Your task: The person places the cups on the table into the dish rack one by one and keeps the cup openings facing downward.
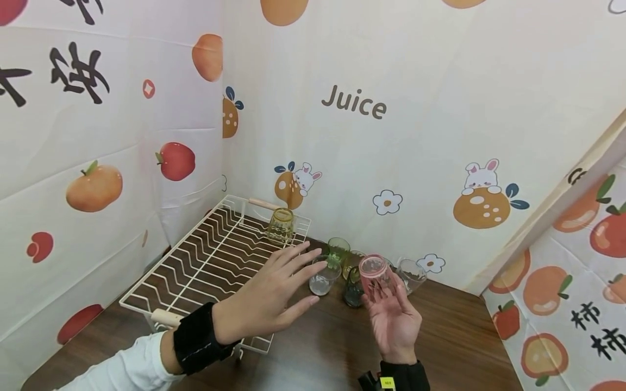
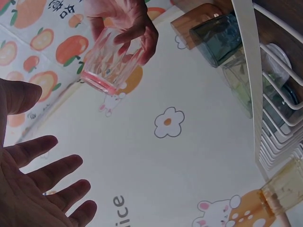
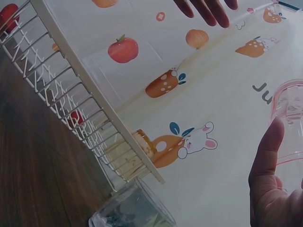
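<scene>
My right hand [image 1: 391,309] holds a pink ribbed glass [image 1: 374,272] up off the table, fingers curled round it; the pink glass [image 2: 110,60] shows in the left wrist view and the pink glass [image 3: 289,118] in the right wrist view. My left hand [image 1: 274,290] hovers flat with fingers spread above the wire rack's right edge, just left of a clear glass [image 1: 324,278]. Its fingers [image 2: 45,189] hold nothing. A yellow glass [image 1: 281,224] stands upside down on the white wire dish rack [image 1: 195,260].
A green glass [image 1: 338,249], an amber glass [image 1: 352,262], a dark grey glass [image 1: 353,290] and another clear glass [image 1: 409,275] cluster on the brown wooden table [image 1: 455,336]. Fruit-print cloth walls [image 1: 415,136] close in the left, back and right.
</scene>
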Available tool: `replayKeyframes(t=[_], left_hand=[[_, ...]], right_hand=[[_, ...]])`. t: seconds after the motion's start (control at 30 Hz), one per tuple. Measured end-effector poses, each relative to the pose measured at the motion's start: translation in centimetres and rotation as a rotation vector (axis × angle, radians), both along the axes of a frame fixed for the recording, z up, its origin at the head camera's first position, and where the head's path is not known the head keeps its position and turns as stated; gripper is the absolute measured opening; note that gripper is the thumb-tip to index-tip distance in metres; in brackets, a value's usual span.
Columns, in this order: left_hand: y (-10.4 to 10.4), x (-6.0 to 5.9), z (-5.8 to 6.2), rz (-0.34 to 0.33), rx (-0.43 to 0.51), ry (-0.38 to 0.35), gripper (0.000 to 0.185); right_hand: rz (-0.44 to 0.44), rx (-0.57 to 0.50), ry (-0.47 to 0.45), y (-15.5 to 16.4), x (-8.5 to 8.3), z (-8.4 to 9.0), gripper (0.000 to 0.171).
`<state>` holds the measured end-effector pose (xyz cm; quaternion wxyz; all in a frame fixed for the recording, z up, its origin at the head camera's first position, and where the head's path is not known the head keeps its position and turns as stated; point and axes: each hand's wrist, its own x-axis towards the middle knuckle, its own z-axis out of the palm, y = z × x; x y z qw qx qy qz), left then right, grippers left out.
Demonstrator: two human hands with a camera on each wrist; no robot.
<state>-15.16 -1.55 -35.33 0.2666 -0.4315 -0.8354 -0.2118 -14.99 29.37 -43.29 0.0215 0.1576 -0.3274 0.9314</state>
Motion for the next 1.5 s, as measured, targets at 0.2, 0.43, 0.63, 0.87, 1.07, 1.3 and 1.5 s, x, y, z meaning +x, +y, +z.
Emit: replayKeyframes(t=[0.2, 0.43, 0.63, 0.87, 1.07, 1.3, 1.5], left_hand=[[0.2, -0.1, -0.2, 0.001, 0.015, 0.005, 0.060], [0.4, -0.2, -0.1, -0.006, 0.028, 0.012, 0.059], [0.9, -0.1, 0.3, -0.022, 0.029, 0.024, 0.059], [1.8, 0.0, 0.8, -0.056, 0.039, 0.020, 0.058], [2.4, 0.2, 0.7, -0.077, 0.023, -0.028, 0.065], [2.9, 0.4, 0.4, -0.100, -0.008, -0.050, 0.068], [3.2, 0.5, -0.1, -0.115, -0.020, -0.079, 0.063]], right_hand=[[0.022, -0.012, 0.010, 0.2, 0.0, 0.2, 0.046], [0.047, -0.024, 0.035, 0.0, 0.1, 0.3, 0.043], [0.138, -0.043, 0.118, -0.4, 0.4, 0.3, 0.046], [0.193, -0.038, 0.113, -2.5, 0.8, 0.4, 0.048], [0.270, 0.017, 0.109, -4.6, 1.3, 0.1, 0.045], [0.330, 0.021, 0.111, -6.3, 1.6, -0.2, 0.042], [0.352, 0.011, 0.101, -7.0, 1.7, -0.2, 0.037]])
